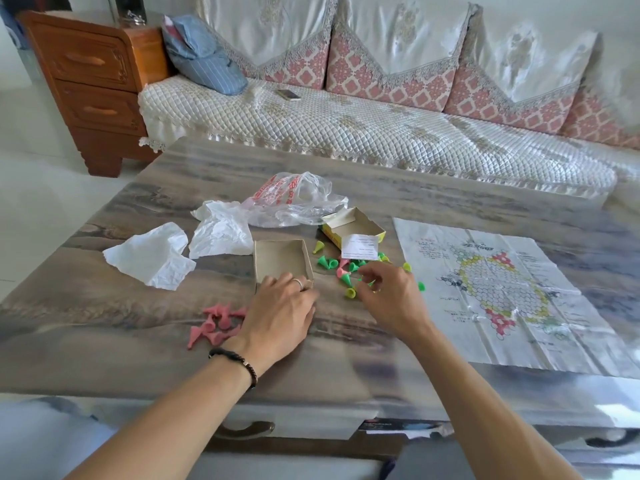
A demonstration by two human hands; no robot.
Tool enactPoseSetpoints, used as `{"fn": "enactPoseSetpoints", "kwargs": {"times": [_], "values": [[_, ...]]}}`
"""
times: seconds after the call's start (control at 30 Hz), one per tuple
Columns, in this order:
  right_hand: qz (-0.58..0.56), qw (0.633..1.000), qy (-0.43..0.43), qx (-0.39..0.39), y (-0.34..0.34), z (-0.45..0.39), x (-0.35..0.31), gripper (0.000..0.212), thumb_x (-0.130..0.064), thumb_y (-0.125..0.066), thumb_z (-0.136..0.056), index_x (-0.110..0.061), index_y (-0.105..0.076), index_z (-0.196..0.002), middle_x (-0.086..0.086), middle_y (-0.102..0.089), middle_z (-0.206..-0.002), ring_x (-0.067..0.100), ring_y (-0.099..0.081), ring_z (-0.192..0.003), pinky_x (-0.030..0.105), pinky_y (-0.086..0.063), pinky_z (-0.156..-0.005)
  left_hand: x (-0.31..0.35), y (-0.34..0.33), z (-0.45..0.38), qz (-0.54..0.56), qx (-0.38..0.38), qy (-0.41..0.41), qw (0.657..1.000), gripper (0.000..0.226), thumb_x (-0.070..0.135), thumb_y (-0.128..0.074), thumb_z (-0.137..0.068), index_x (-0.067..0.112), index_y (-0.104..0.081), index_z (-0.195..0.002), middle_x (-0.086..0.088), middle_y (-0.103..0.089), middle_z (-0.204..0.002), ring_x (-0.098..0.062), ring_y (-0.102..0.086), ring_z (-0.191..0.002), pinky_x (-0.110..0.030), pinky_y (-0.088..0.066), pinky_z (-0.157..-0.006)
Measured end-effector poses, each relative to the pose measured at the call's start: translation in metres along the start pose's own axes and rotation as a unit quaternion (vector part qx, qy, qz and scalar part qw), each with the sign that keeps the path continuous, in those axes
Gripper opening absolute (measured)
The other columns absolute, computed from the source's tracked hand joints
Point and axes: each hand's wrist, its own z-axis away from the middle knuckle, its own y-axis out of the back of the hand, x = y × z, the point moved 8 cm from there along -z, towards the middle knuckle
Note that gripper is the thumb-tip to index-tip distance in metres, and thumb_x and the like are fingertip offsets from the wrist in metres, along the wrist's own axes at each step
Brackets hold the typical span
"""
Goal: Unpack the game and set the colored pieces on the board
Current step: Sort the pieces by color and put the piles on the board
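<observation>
A paper game board [512, 296] with a star pattern lies flat at the table's right. Several pink cone pieces [214, 323] are gathered at the left, just beside my left hand [280, 317], which rests flat on the table with straight fingers in front of an empty cardboard tray [282, 259]. Green, yellow and a few pink pieces [341, 268] lie scattered in the middle. My right hand [388, 292] hovers over them with curled fingers, pinching a green piece. The yellow box lid [353, 225] with a white slip of paper sits behind.
Two crumpled white papers [152, 258] and a clear plastic bag [294, 199] lie on the wooden table [433, 188]. A sofa [381, 133] with a phone [288, 94] stands behind; a wooden drawer cabinet [93, 81] is at the back left.
</observation>
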Motion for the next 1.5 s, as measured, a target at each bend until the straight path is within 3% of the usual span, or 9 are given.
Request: {"fn": "enactPoseSetpoints", "kwargs": {"times": [0.1, 0.27, 0.4, 0.53, 0.7, 0.8, 0.97, 1.23, 1.5], "values": [[0.024, 0.999, -0.004, -0.025, -0.005, -0.031, 0.008, 0.027, -0.005, -0.052, -0.083, -0.014, -0.074, -0.097, 0.004, -0.073, -0.093, 0.024, -0.064, -0.085, 0.036, -0.052, -0.076, -0.002, -0.001, -0.010, 0.023, 0.001, 0.014, 1.000, 0.011, 0.017, -0.061, -0.086, 0.023, -0.070, -0.086, 0.007, -0.066, -0.087, -0.018, -0.057, -0.087, -0.030, -0.030, -0.070], [0.055, 0.994, -0.026, -0.089, -0.005, -0.064, 0.032, 0.041, 0.001, -0.041, -0.082, -0.015, -0.071, -0.104, 0.004, -0.071, -0.106, 0.025, -0.062, -0.102, 0.040, -0.052, -0.087, 0.011, 0.009, -0.035, 0.065, 0.026, -0.010, 0.998, 0.013, 0.017, -0.063, -0.086, 0.020, -0.069, -0.097, 0.002, -0.063, -0.084, -0.020, -0.057, -0.084, -0.035, -0.041, -0.070], [0.047, 0.995, -0.052, -0.067, 0.017, -0.072, 0.062, 0.033, -0.003, -0.047, -0.083, -0.019, -0.073, -0.097, 0.000, -0.072, -0.096, 0.020, -0.064, -0.093, 0.037, -0.054, -0.083, 0.015, 0.000, -0.072, 0.071, 0.015, -0.004, 0.997, 0.017, 0.019, -0.060, -0.090, 0.022, -0.071, -0.103, 0.000, -0.064, -0.091, -0.022, -0.056, -0.091, -0.034, -0.035, -0.075], [0.047, 0.991, -0.036, -0.121, 0.022, -0.064, 0.080, 0.019, -0.009, -0.060, -0.082, -0.017, -0.072, -0.096, -0.004, -0.068, -0.086, 0.012, -0.062, -0.082, 0.033, -0.055, -0.081, 0.021, -0.030, -0.104, 0.023, -0.079, -0.036, 0.996, 0.025, 0.020, -0.053, -0.095, 0.026, -0.068, -0.114, 0.001, -0.059, -0.107, -0.021, -0.050, -0.104, -0.035, -0.032, -0.082], [0.060, 0.985, -0.004, -0.160, 0.014, -0.064, 0.078, 0.023, -0.021, -0.063, -0.084, -0.023, -0.070, -0.106, -0.008, -0.062, -0.088, 0.013, -0.059, -0.083, 0.032, -0.051, -0.079, 0.012, -0.045, -0.124, 0.032, -0.142, -0.039, 0.989, 0.019, 0.013, -0.055, -0.093, 0.015, -0.069, -0.105, -0.004, -0.056, -0.104, -0.022, -0.056, -0.099, -0.037, -0.046, -0.082], [0.100, 0.982, 0.005, -0.158, 0.002, -0.067, 0.070, 0.030, -0.015, -0.061, -0.081, -0.022, -0.069, -0.109, -0.003, -0.065, -0.094, 0.018, -0.060, -0.088, 0.031, -0.050, -0.077, 0.003, -0.046, -0.131, 0.063, -0.156, -0.003, 0.986, 0.009, 0.013, -0.057, -0.090, 0.011, -0.065, -0.087, -0.006, -0.055, -0.098, -0.025, -0.056, -0.094, -0.037, -0.047, -0.076], [0.085, 0.988, 0.001, -0.131, -0.003, -0.067, 0.070, 0.019, -0.007, -0.058, -0.078, -0.014, -0.071, -0.090, 0.004, -0.070, -0.087, 0.025, -0.064, -0.085, 0.035, -0.054, -0.073, -0.003, -0.041, -0.140, 0.078, -0.161, 0.027, 0.983, 0.012, 0.011, -0.065, -0.085, 0.013, -0.072, -0.095, -0.005, -0.064, -0.102, -0.022, -0.059, -0.097, -0.027, -0.044, -0.077], [0.030, 0.995, -0.046, -0.081, 0.024, -0.068, 0.082, 0.020, -0.008, -0.061, -0.080, -0.014, -0.062, -0.099, -0.004, -0.067, -0.080, 0.012, -0.061, -0.075, 0.026, -0.050, -0.068, -0.008, -0.042, -0.145, 0.104, -0.175, 0.061, 0.977, 0.018, 0.007, -0.064, -0.085, 0.016, -0.072, -0.098, -0.003, -0.068, -0.102, -0.020, -0.063, -0.092, -0.031, -0.052, -0.077], [0.000, 0.994, -0.014, -0.108, 0.021, -0.061, 0.058, 0.015, -0.008, -0.063, -0.083, -0.016, -0.073, -0.090, -0.006, -0.066, -0.079, 0.007, -0.061, -0.074, 0.010, -0.044, -0.062, -0.016, -0.041, -0.137, 0.145, -0.197, 0.074, 0.967, 0.018, 0.014, -0.076, -0.081, 0.018, -0.073, -0.098, 0.007, -0.060, -0.090, -0.006, -0.054, -0.078, -0.007, -0.031, -0.058]]}}
